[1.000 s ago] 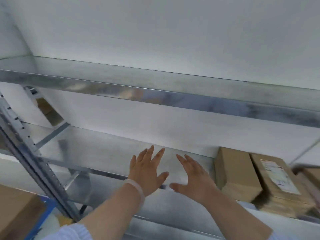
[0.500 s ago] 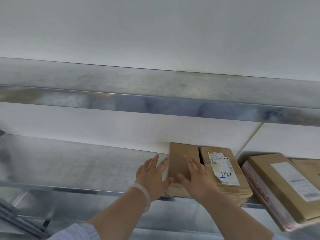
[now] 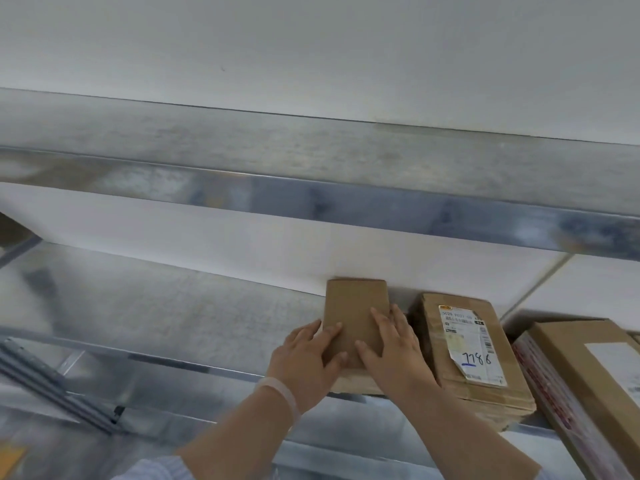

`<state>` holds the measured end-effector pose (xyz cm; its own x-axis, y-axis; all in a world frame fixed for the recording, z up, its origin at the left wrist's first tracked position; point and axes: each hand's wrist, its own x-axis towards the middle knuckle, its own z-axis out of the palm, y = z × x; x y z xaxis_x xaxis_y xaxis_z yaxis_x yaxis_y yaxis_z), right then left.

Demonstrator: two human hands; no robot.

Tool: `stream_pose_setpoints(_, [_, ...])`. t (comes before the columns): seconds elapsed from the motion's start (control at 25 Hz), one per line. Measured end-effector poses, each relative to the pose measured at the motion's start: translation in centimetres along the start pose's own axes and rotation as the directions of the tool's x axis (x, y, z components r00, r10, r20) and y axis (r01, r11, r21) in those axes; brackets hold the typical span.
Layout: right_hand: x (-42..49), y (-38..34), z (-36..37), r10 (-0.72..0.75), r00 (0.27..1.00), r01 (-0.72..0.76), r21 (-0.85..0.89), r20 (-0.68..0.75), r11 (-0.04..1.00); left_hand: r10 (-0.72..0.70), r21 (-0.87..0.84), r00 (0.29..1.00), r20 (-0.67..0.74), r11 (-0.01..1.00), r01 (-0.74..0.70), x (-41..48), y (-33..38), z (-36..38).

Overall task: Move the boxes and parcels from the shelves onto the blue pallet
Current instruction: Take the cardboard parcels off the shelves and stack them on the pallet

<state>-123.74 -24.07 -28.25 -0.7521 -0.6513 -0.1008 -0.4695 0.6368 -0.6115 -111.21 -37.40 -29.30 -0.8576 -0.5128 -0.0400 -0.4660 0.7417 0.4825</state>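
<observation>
On the lower metal shelf (image 3: pixel 173 313), right of centre, small plain brown box (image 3: pixel 355 306) lies flat, far end at the white wall (image 3: pixel 311 46), near end at the shelf's front edge. Left grip (image 3: pixel 304 358) wraps the box's left side, fingers curled onto the top face. Right grip (image 3: pixel 394 355) holds the right side, thumb and fingers on top, outer fingers going over the right edge, into the gap beside the next parcel. Both grips clamp the box between them; box not lifted as far as can be told. White band (image 3: pixel 282 393) on the left wrist, pale sleeve (image 3: pixel 156 469) at the bottom edge. Just right of the box: brown labelled parcel (image 3: pixel 429 327), flat, white shipping label (image 3: pixel 467 344) with blue handwritten digits, print too blurred to read. Further right, larger box (image 3: pixel 588 375), tilted, with red-printed tape on its side, cut off by the frame. Upper shelf (image 3: pixel 311 157) runs across above. Grey perforated upright (image 3: pixel 52 386) at near left.
</observation>
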Motion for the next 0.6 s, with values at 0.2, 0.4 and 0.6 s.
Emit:
stream_pose_setpoints(0.2, [0.7, -0.7, 1.8, 0.038, 0.996, -0.056, 0.228, 0.082, 0.972, -0.091, -0.477, 0.986, 0.137, 0.867, 0.146, 0.8, -0.4, 0.7])
stream_pose_setpoints(0.4, [1.3, -3.9, 3.9, -0.080, 0.993, 0.056, 0.246, 0.088, 0.968, -0.205, -0.609, 0.977, 0.052, 0.769, 0.194, -1.0, -3.2, -0.4])
stream_pose_setpoints(0.6, [0.9, -13.0, 9.2, -0.335, 0.921, 0.252, 0.355, 0.197, 0.900, -0.454, -0.631, 0.870, -0.189, 0.735, 0.247, -6.6, -9.8, -6.2])
